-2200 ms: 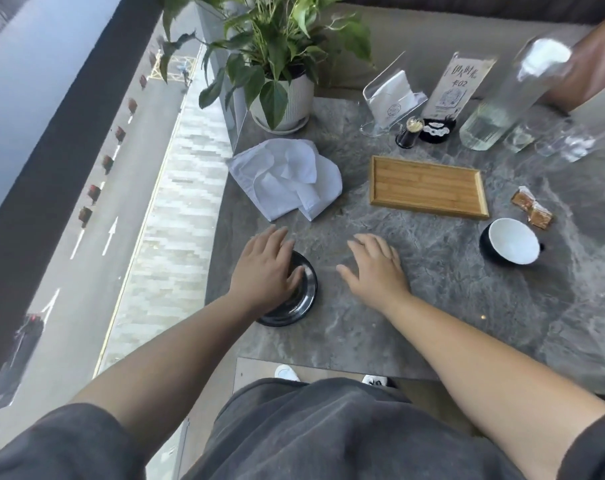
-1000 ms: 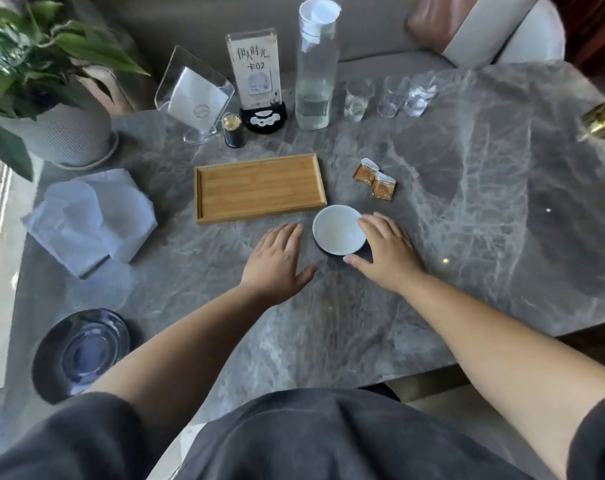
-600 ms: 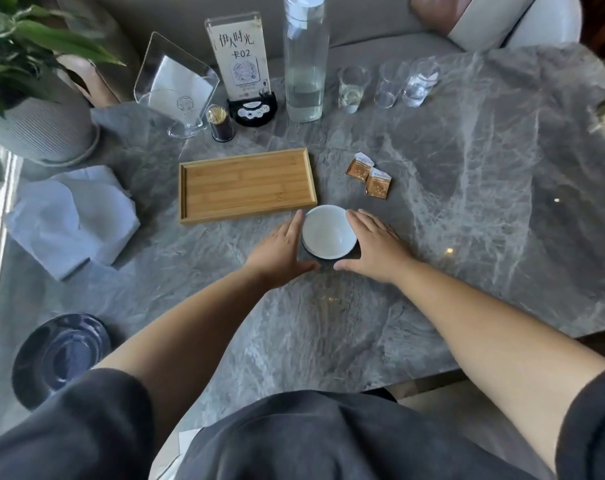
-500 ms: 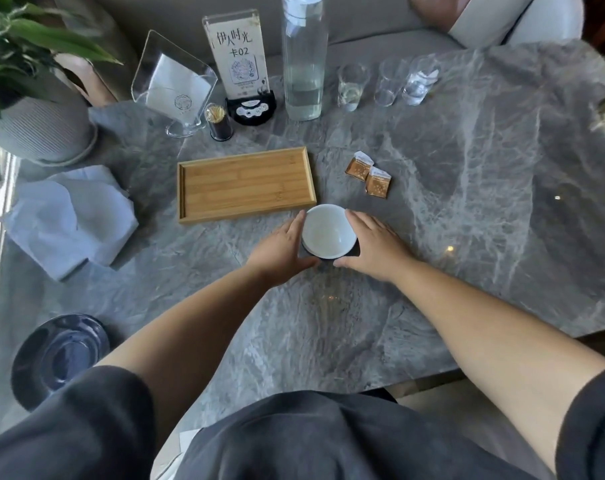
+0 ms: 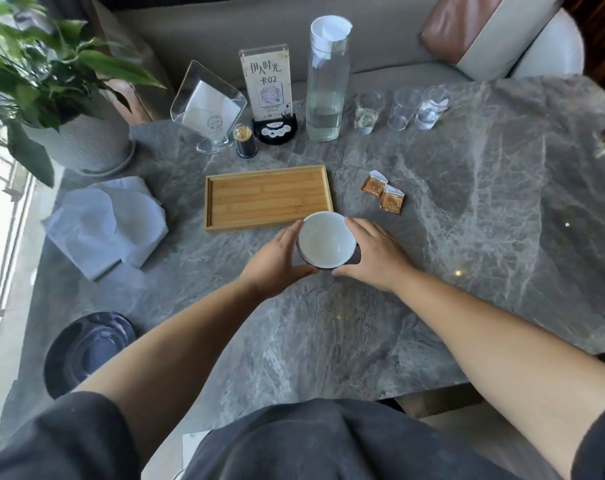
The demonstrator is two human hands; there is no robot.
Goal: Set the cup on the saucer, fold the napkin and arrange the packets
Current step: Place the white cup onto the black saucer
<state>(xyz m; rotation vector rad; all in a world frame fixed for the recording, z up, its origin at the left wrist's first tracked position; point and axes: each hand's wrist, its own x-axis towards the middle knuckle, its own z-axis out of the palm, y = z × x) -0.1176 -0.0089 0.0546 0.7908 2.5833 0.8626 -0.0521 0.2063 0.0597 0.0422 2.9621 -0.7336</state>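
The cup [image 5: 325, 242], white inside and dark outside, is at the table's middle, just in front of the wooden tray [image 5: 268, 197]. My left hand [image 5: 278, 261] and my right hand [image 5: 374, 252] clasp it from either side. The dark blue saucer [image 5: 86, 351] sits far off at the near left corner. A crumpled white napkin [image 5: 110, 221] lies at the left, unfolded. Two brown packets [image 5: 382, 195] lie right of the tray.
At the back stand a potted plant [image 5: 76, 133], a clear napkin holder [image 5: 209, 109], a toothpick jar [image 5: 245, 142], a table sign [image 5: 270, 91], a water bottle [image 5: 327, 81] and three glasses [image 5: 400, 107]. A sofa with a cushion lies beyond the grey marble table [image 5: 467, 220].
My left hand left the saucer and both hands went to the cup, closing on its sides. The cup now appears slightly closer to the tray and raised.
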